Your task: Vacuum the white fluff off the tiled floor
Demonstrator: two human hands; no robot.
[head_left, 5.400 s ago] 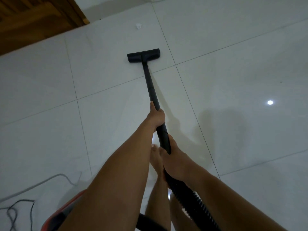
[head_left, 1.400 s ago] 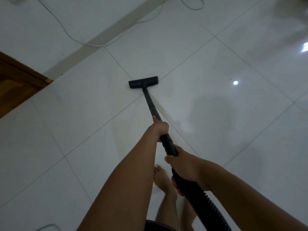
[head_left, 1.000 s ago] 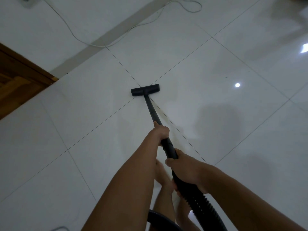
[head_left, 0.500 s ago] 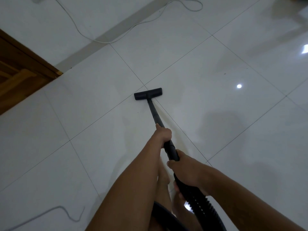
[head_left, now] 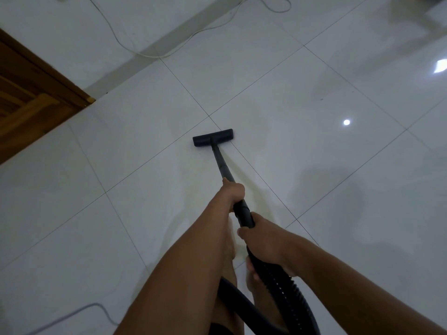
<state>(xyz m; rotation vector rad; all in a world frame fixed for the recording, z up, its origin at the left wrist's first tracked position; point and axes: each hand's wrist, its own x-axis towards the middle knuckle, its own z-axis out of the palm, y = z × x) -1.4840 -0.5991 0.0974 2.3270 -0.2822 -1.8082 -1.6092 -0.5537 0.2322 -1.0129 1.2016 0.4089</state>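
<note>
Head view: the left hand [head_left: 233, 192] is wrapped round the black wand [head_left: 221, 163] at mid-frame. The right hand [head_left: 263, 243] grips lower down, where the ribbed hose [head_left: 283, 291] joins. The floor head [head_left: 212, 137] sits flat on the tiled floor [head_left: 290, 93] at frame centre, just below a grout crossing. No white fluff is discernible on the visible tiles. Judged largely done; areas out of frame are unverified.
</note>
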